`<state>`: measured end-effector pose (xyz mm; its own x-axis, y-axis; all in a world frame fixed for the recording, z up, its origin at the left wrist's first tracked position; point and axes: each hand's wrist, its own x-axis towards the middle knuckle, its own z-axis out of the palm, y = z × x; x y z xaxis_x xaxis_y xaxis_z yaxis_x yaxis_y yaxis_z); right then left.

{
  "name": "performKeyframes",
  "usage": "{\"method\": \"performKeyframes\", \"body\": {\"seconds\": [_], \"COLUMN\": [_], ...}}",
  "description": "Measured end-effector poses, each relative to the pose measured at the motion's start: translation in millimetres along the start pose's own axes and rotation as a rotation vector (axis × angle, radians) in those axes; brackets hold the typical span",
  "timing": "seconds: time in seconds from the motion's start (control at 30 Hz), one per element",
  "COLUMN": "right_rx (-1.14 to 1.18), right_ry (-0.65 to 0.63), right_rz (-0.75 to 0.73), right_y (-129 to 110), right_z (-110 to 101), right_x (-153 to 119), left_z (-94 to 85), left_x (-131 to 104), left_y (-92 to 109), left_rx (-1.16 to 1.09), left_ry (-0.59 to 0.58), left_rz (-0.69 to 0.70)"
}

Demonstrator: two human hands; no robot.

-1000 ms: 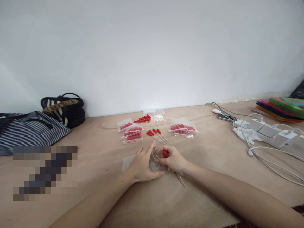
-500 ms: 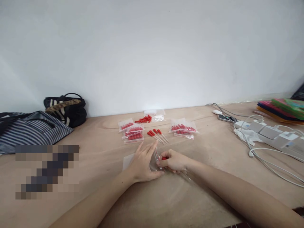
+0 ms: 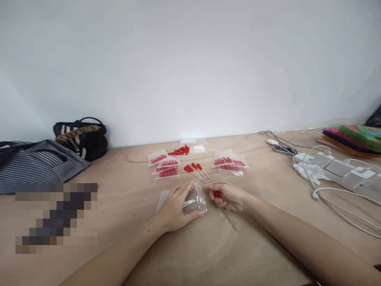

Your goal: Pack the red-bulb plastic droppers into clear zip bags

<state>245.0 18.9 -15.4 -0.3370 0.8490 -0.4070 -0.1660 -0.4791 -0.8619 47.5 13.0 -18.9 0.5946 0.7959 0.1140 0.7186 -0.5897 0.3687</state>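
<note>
My left hand (image 3: pixel 178 208) lies spread on a clear zip bag (image 3: pixel 195 200), whose red-lined end points right. Closed fingers of my right hand (image 3: pixel 226 195) hold droppers with red bulbs (image 3: pixel 217 194); their thin clear tubes (image 3: pixel 231 217) stick out below the hand toward the lower right. Several loose red-bulbed droppers (image 3: pixel 194 167) lie just beyond both hands. Filled zip bags with red bulbs lie behind, one group on the left (image 3: pixel 168 169) and one on the right (image 3: pixel 229 162).
A pile of small red bulbs (image 3: pixel 180 151) lies near the wall beside clear packets (image 3: pixel 198 147). At the left are a striped bag (image 3: pixel 41 163) and a black bag (image 3: pixel 92 141). A power strip with chargers (image 3: pixel 342 169), cables and colourful sheets (image 3: pixel 357 137) are at the right.
My right hand has moved off the zip bag's opening, to the right and slightly up, still holding the droppers. The bag's red-lined end now shows beside my left hand.
</note>
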Motion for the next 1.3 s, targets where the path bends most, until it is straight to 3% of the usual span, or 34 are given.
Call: {"method": "performKeyframes", "body": {"seconds": [0.17,0.23,0.43,0.67,0.83,0.93,1.13,1.3], "right_rx": [-0.006,-0.016,0.013,0.076,0.124,0.021,-0.194,-0.407], "right_ry": [0.287,0.382,0.454,0.409,0.268,0.194,-0.043,-0.128], "right_rz": [-0.385,-0.473,-0.602,-0.599,-0.498,-0.446,-0.323,-0.44], "right_y": [-8,-10,-1,10,18,20,14,15], "right_z": [-21,-27,-25,-10,5,7,-9,-9], "right_x": [2,3,11,13,6,2,1,6], "left_z": [-0.8,-1.4,-1.8,-1.4,-1.4,-2.3,-2.2,2.1], "left_x": [0,0,0,0,1,2,2,4], "left_y": [1,2,3,2,2,3,1,0], "left_rx": [-0.001,0.0,0.014,0.013,0.008,0.017,0.035,0.054], "left_ry": [0.01,0.008,0.009,0.014,0.023,0.03,0.037,0.062], "left_rz": [-0.001,-0.016,-0.025,-0.012,-0.003,0.003,0.029,0.106]}}
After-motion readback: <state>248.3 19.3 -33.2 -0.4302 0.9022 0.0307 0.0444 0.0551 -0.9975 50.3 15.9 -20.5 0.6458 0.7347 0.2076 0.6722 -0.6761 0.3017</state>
